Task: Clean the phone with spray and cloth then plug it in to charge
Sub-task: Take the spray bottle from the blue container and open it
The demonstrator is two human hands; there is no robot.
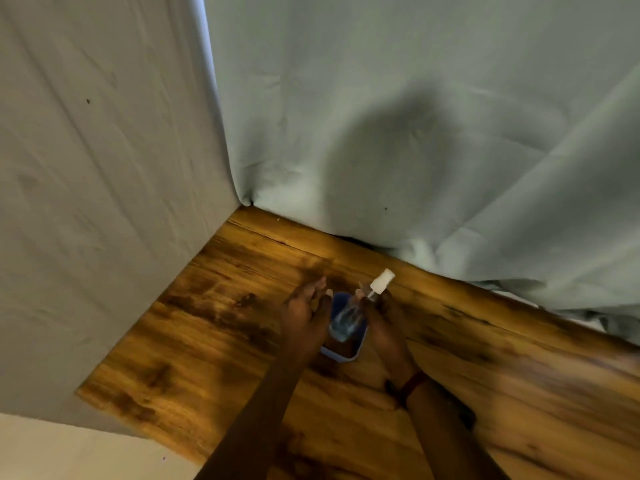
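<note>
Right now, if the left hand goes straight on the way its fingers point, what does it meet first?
Probably nothing on the wooden table itself: the left hand points up and away toward the hanging grey-green sheet, which looks like the first thing in line. Depth is unclear.

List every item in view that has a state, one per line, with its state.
Clear spray bottle with white cap: tilted, cap on, held above the phone.
Phone in light blue case: lying flat on the wooden table, mostly hidden by the bottle and hands; no cable visible.
Right hand: gripping the bottle.
Left hand: fingers extended, beside the bottle; contact unclear.
Grey-green cloth backdrop: hanging, wrinkled, bunched along the table's far edge.
</note>
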